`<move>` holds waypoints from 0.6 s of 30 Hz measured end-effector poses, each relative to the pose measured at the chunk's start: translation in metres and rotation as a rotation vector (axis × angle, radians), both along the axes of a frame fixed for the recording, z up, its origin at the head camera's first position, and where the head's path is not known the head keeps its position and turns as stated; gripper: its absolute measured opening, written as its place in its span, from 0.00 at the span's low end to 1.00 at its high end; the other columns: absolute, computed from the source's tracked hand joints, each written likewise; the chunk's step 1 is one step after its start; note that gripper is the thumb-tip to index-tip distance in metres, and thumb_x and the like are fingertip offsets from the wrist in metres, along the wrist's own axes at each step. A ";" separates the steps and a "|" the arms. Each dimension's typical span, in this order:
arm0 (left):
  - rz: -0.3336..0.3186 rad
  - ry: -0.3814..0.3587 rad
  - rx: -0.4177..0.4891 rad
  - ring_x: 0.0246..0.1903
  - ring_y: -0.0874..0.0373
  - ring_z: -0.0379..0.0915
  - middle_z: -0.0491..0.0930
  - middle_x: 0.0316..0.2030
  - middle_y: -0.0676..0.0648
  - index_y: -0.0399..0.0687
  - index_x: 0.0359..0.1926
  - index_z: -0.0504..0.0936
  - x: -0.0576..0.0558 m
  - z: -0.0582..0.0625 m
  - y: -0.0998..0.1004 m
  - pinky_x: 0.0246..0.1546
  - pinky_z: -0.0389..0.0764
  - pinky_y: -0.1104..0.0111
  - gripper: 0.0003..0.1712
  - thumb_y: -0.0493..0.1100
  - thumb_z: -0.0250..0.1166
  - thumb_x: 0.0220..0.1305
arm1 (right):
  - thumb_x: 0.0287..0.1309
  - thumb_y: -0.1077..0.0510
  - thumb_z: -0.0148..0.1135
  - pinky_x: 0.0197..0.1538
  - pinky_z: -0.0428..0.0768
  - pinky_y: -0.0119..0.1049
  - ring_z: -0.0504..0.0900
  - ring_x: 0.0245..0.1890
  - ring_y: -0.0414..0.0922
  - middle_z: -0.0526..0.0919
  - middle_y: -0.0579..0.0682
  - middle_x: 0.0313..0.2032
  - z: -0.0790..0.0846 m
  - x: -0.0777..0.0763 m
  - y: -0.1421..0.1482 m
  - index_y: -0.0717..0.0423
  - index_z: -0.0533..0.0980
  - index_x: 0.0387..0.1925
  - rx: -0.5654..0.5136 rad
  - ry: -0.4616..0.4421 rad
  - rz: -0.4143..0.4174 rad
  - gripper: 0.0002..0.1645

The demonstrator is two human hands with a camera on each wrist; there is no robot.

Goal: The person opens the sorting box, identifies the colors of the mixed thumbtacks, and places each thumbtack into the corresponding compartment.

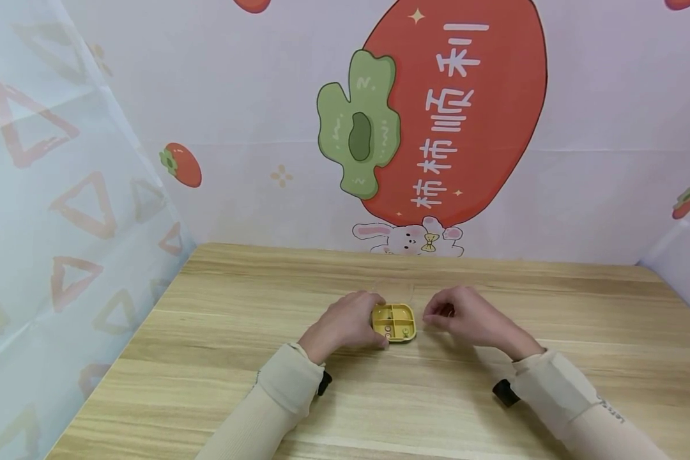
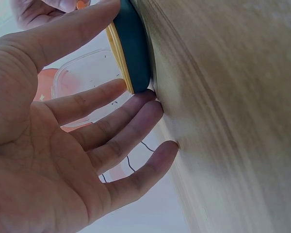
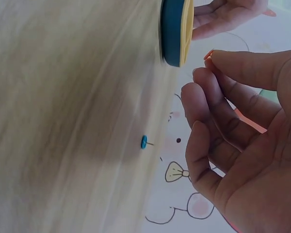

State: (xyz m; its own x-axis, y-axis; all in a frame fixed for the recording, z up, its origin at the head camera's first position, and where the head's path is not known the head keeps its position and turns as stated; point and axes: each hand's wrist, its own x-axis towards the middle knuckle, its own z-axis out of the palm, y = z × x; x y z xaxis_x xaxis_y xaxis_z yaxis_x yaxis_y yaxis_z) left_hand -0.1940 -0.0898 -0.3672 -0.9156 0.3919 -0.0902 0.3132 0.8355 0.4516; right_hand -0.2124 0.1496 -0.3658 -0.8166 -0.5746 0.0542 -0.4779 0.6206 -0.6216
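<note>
A small organizer box (image 1: pixel 403 320), yellow and divided into several compartments, sits on the table with its clear lid (image 2: pixel 87 73) raised at the back. Teal covers the outside of its base (image 3: pixel 170 36). Small thumbtack-like pieces lie in the front compartments. My left hand (image 1: pixel 351 321) holds the box from the left, thumb at the near side and index finger at the far side. Just right of the box, my right hand (image 1: pixel 468 319) pinches a small orange thumbtack (image 3: pixel 208 55) between thumb and index finger. The other right fingers curl loosely.
In the right wrist view a blue thumbtack (image 3: pixel 144 142) lies on the wood-grain table (image 1: pixel 207 358) with its pin sticking out. A printed backdrop (image 1: pixel 253 204) rises behind the table's far edge, and a patterned sheet (image 1: pixel 75 211) hangs at the left.
</note>
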 end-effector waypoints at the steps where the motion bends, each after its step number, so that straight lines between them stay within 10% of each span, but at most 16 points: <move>1: -0.001 0.001 0.001 0.40 0.59 0.68 0.75 0.47 0.49 0.45 0.56 0.73 0.000 0.000 0.000 0.41 0.69 0.64 0.42 0.55 0.75 0.38 | 0.53 0.53 0.63 0.31 0.73 0.34 0.73 0.27 0.42 0.77 0.43 0.25 -0.001 0.000 -0.001 0.49 0.79 0.29 -0.004 -0.007 0.003 0.04; 18: -0.010 -0.001 0.003 0.38 0.60 0.67 0.75 0.47 0.49 0.44 0.56 0.73 -0.001 0.000 0.000 0.39 0.69 0.66 0.42 0.55 0.74 0.39 | 0.53 0.54 0.64 0.32 0.73 0.35 0.73 0.28 0.44 0.79 0.43 0.28 0.003 -0.002 -0.018 0.48 0.80 0.31 -0.034 -0.024 0.008 0.04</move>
